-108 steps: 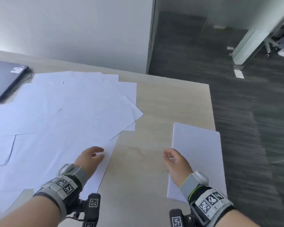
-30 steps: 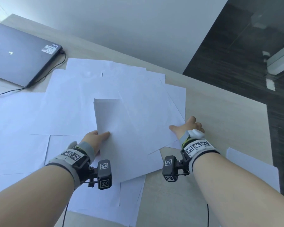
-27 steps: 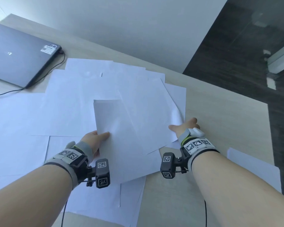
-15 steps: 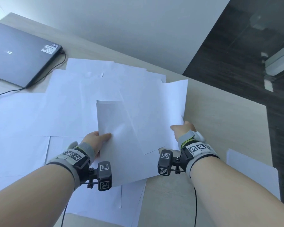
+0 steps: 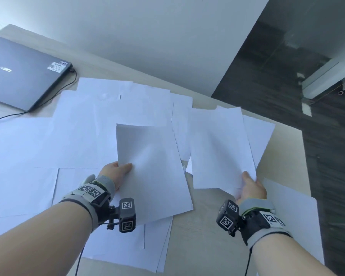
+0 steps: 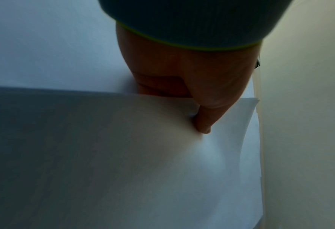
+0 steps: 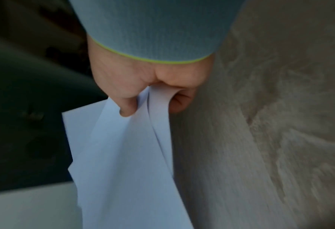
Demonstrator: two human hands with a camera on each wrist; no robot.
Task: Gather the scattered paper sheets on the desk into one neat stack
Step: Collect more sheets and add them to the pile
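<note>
White paper sheets (image 5: 84,136) lie scattered and overlapping across the light wooden desk (image 5: 205,246). My left hand (image 5: 115,174) pinches the left edge of a small stack of sheets (image 5: 151,172), thumb on top; the left wrist view shows the same thumb (image 6: 203,124) pressing on the stack (image 6: 123,162). My right hand (image 5: 251,186) grips the near right corner of a few fanned sheets (image 5: 221,148), lifted off the desk. In the right wrist view those sheets (image 7: 123,155) bend between thumb and curled fingers (image 7: 127,108). One more sheet (image 5: 295,222) lies at the desk's right edge.
A closed grey laptop (image 5: 22,76) with a black cable (image 5: 6,116) sits at the far left of the desk. A white wall (image 5: 147,32) stands behind the desk. Dark floor (image 5: 330,176) drops off beyond the right edge.
My right hand has lifted a few sheets off the pile and drawn them right and toward me. The left hand still holds its stack in the same place.
</note>
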